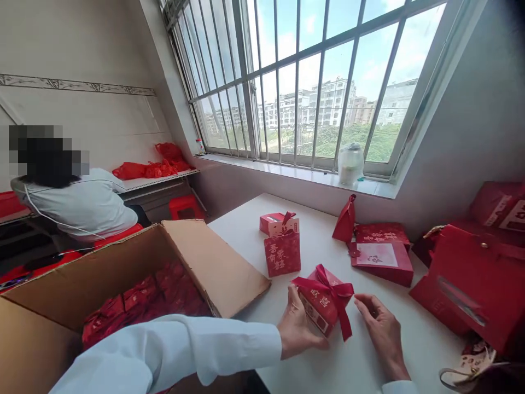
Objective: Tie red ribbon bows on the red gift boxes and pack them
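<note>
1. Done, as far as showed: one red gift box (pixel 318 300) carried one formed ribbon bow (pixel 335 293) across its top. The box was at the white counter (pixel 241 235), between the hands.
2. Left: one ribbon tail hung down the box; whether the bow was finished could not be judged.
3. One left hand (pixel 299 327) gripped the box, its digits spread around the left and near edges.
4. One right hand (pixel 380 325) had thumb and fingertips close together by the ribbon's right edge; whether they pinched it was unclear.
5. Also counted there: one upright red packet (pixel 283 256), one small box (pixel 269 222) behind it, one pointed pouch (pixel 344 223), two boxes (pixel 383 271) near the pouch.
6. One cardboard carton (pixel 219 265) held red packages (pixel 143 301), too overlapped to count.
</note>
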The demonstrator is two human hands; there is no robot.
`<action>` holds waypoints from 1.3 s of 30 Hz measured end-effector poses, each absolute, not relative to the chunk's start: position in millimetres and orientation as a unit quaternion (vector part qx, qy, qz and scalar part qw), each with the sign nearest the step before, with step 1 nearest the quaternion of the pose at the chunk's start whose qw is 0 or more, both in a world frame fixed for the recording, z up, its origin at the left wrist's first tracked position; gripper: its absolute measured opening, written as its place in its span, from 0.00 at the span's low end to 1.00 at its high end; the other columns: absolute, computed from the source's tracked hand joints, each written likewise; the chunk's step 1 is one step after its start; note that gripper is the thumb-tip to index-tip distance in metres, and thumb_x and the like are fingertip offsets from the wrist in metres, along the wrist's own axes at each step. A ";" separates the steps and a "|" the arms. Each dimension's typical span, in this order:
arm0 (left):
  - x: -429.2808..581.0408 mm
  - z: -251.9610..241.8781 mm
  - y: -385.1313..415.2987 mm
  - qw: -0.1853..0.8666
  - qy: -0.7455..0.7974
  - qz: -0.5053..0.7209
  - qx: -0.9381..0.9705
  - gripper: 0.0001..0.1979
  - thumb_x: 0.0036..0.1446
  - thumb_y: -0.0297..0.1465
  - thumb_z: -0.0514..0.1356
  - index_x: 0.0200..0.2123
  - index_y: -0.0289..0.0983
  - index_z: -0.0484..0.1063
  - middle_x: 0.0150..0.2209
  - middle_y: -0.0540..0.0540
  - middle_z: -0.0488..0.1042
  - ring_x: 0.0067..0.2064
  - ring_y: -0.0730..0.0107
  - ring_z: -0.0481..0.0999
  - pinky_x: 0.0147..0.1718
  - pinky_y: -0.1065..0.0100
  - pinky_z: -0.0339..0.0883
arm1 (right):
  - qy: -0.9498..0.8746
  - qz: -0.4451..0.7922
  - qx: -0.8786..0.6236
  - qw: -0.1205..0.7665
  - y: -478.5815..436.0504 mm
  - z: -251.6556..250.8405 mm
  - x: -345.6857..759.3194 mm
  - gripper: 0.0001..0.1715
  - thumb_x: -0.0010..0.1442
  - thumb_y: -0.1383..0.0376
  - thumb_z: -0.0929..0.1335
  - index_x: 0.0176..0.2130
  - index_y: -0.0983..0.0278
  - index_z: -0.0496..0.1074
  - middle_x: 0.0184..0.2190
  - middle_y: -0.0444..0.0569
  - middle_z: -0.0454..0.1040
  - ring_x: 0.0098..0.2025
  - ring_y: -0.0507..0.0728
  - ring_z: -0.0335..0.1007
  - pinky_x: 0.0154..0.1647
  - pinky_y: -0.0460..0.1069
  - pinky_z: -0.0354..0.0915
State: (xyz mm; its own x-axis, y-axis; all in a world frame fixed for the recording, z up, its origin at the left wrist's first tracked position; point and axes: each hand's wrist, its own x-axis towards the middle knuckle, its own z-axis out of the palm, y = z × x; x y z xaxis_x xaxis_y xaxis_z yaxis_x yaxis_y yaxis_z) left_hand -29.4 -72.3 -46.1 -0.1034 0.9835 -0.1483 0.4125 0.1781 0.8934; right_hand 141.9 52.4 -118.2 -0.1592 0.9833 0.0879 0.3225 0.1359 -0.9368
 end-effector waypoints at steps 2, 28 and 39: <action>-32.3 -44.6 -89.9 0.404 0.684 0.374 0.478 0.56 0.23 0.30 0.73 0.54 0.43 0.44 0.54 0.39 0.56 0.60 0.49 0.56 0.58 0.52 0.51 | -0.649 0.409 -0.496 0.406 51.0 -118.1 139.1 0.23 0.47 0.48 0.66 0.31 0.63 0.75 0.28 0.49 0.79 0.30 0.59 0.74 0.32 0.49 0.68; -47.3 35.9 10.8 0.165 0.455 -0.065 0.873 0.60 0.30 0.40 0.73 0.63 0.36 0.45 0.53 0.28 0.65 0.54 0.34 0.64 0.49 0.26 0.45 | -0.732 0.344 -0.442 0.387 45.7 -112.8 130.7 0.13 0.55 0.60 0.62 0.30 0.62 0.73 0.29 0.46 0.76 0.30 0.55 0.71 0.32 0.47 0.64; -64.9 114.2 -61.1 0.189 0.570 0.078 0.796 0.63 0.32 0.43 0.70 0.65 0.35 0.36 0.47 0.38 0.69 0.48 0.47 0.70 0.45 0.55 0.64 | -0.738 0.347 -0.472 0.336 43.5 -120.2 141.2 0.19 0.52 0.52 0.61 0.33 0.61 0.73 0.34 0.48 0.77 0.33 0.59 0.73 0.35 0.51 0.65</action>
State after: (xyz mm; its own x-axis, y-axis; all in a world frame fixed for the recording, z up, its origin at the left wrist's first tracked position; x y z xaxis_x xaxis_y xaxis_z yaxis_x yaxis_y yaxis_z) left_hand -64.9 -61.1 114.2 0.3379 0.9367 -0.0914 0.8780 -0.2787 0.3891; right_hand 141.2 43.5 -120.2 -0.3290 0.9291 0.1688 0.4631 0.3145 -0.8286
